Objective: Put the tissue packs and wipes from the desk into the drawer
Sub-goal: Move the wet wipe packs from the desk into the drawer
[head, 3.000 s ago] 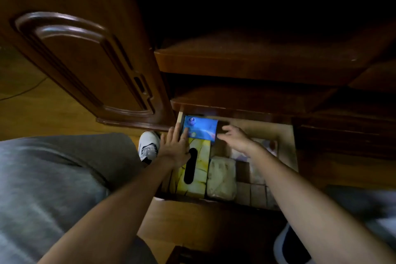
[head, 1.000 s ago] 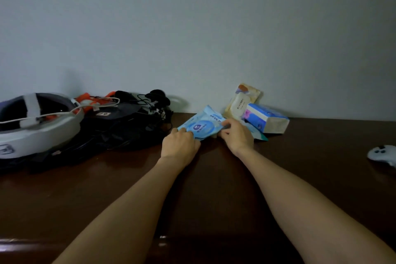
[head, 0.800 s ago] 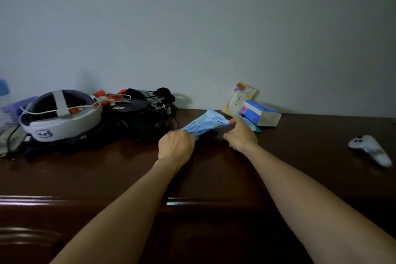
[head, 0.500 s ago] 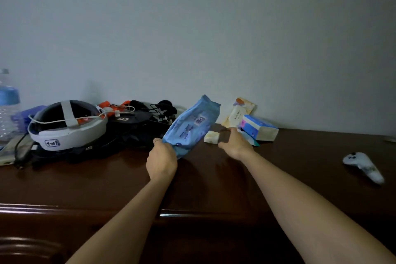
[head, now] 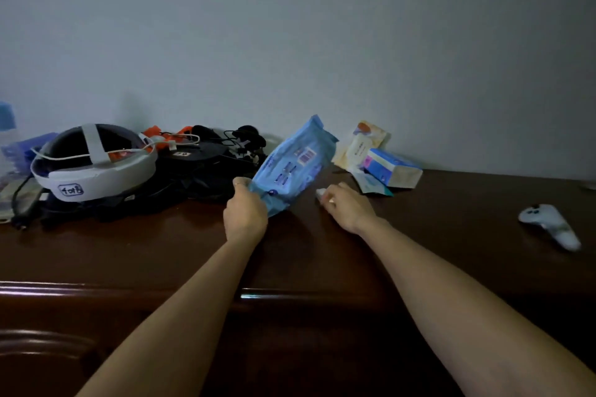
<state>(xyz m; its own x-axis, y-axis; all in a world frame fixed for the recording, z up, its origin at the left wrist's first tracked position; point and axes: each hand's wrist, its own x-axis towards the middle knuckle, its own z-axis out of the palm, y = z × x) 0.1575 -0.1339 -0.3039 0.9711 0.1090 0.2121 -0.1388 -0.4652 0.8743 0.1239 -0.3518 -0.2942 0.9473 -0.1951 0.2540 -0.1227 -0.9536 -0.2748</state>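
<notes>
My left hand [head: 245,214] grips the lower end of a blue wipes pack [head: 295,164] and holds it tilted up above the dark wooden desk [head: 161,251]. My right hand [head: 346,206] rests on the desk to its right, fingers curled on a small white tissue pack [head: 321,193], most of it hidden. Against the wall behind lean a cream wipes pack [head: 361,145] and a blue-and-white tissue pack [head: 393,171], with a flat teal pack [head: 375,186] under them. The drawer is out of view.
A white headset [head: 93,167] and a heap of black gear with cables [head: 206,171] fill the desk's left part. A clear bottle with a blue cap [head: 6,126] stands at the far left. A white controller [head: 550,226] lies at the right.
From the drawer, both hands rose to the desk and took the blue wipes pack. My left hand has lifted it alone, and my right hand has dropped onto the small white pack.
</notes>
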